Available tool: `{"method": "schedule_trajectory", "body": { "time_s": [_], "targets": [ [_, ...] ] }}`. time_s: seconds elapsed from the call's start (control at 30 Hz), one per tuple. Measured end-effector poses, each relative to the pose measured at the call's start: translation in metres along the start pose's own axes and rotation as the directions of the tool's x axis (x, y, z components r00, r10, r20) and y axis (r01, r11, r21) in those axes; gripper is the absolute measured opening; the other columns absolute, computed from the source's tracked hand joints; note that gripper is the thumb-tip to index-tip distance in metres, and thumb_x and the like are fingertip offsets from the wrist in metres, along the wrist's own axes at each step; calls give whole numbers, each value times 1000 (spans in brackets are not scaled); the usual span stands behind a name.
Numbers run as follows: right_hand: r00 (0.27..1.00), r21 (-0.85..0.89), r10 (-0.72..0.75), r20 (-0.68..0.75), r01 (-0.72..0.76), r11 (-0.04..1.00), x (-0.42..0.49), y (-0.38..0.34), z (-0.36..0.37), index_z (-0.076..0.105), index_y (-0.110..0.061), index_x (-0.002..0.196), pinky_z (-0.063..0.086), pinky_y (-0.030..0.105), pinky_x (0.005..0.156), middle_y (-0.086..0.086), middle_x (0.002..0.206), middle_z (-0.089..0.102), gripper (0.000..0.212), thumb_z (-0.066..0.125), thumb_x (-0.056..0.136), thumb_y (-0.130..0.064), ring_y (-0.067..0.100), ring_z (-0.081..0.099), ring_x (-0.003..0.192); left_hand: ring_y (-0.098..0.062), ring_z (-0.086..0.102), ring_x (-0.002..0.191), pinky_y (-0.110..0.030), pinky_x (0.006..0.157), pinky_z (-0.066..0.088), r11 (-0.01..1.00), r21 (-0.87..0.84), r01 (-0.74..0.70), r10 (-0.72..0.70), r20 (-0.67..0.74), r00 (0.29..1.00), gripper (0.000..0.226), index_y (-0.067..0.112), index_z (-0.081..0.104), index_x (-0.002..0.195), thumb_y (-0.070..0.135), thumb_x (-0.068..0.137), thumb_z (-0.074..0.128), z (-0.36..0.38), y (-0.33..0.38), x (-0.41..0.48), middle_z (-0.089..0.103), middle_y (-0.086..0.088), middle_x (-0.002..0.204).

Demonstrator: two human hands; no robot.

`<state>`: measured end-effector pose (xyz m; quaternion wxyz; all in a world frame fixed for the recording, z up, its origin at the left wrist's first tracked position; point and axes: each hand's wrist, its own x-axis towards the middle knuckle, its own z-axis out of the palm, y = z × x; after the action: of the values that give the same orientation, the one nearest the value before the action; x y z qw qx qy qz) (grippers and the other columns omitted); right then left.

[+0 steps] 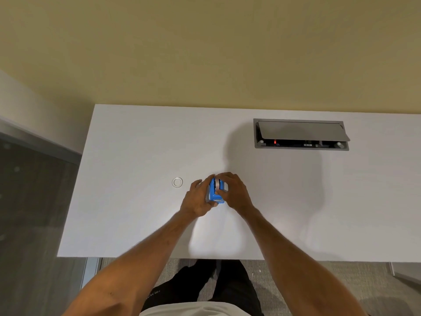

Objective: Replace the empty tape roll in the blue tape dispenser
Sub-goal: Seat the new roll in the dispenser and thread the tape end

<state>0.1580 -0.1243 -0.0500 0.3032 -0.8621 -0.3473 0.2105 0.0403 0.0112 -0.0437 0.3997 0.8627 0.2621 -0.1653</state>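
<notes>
The blue tape dispenser (215,192) stands on the white desk (136,213), near its middle, held between both hands. My left hand (197,199) grips its left side. My right hand (234,192) closes over its top and right side, fingers on a pale tape roll (219,184) seated in the dispenser's top. Much of the dispenser is hidden by my fingers. A small clear ring, a tape roll (177,182), lies flat on the desk just left of my left hand.
A grey cable box (300,135) with its lid propped up is sunk into the desk at the back right. The desk's near edge runs just above my legs. A wall stands behind the desk, and a dark floor drops off to the left.
</notes>
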Motion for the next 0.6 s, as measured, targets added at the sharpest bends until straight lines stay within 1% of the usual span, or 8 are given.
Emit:
{"method": "schedule_trajectory", "body": {
  "time_s": [0.07,0.1,0.17,0.23,0.3,0.37,0.47,0.6],
  "targets": [
    [1000,-54,-14,18,14,998,-2,1,0,66,-11,129,51,28,93,7,124,72,50,80,88,-36,23,69,107,-26,45,149,-54,115,52,999,-45,-7,8,7,1000,100,37,30,164,56,81,82,0,-5,2,57,9,154],
    [1000,-78,-21,23,23,997,-3,1,-1,66,-12,131,50,27,91,6,126,71,52,79,88,-38,23,68,108,-24,44,150,-53,117,50,998,-68,-11,11,6,1000,100,36,28,166,55,84,82,-1,-5,1,55,8,156],
    [999,-109,-30,23,33,993,-4,0,-5,64,-16,132,47,28,90,2,129,69,52,77,89,-41,20,67,111,-20,39,152,-47,121,46,997,-73,-8,8,-5,1000,96,31,26,168,44,90,80,-5,-1,-2,50,5,163],
    [999,-121,-44,9,45,992,-3,-1,-9,64,-18,132,48,31,94,0,130,69,47,72,93,-43,19,65,112,-21,50,146,-49,118,50,996,-81,-30,25,-62,998,86,30,38,162,47,88,77,-10,4,-6,56,3,157],
    [997,-149,-71,-5,69,986,3,-3,-15,66,-20,128,50,33,95,0,125,71,38,65,98,-43,18,67,108,-20,66,125,-47,105,59,993,-108,-51,41,-93,995,72,27,53,148,51,84,75,-10,6,-4,68,2,140],
    [992,-203,-125,-12,120,972,10,-3,-21,70,-21,118,51,32,90,-2,116,74,31,61,100,-44,17,68,101,-16,71,109,-44,94,64,993,-92,-71,61,-113,992,61,28,58,137,50,83,76,-10,6,0,72,5,125],
    [986,-239,-168,11,166,957,18,-5,-25,74,-22,104,53,35,84,-3,100,76,25,61,100,-44,17,68,89,-16,69,111,-45,93,63,992,-85,-89,76,-148,986,53,35,57,133,52,86,74,-2,-1,7,70,10,125],
    [985,-300,-174,-2,165,940,18,-6,-24,74,-22,95,54,39,77,-3,88,75,23,62,98,-42,17,66,80,-18,67,108,-44,92,60,991,-78,-111,96,-179,979,44,30,61,128,52,90,66,-6,13,4,71,7,121]
  ]
}}
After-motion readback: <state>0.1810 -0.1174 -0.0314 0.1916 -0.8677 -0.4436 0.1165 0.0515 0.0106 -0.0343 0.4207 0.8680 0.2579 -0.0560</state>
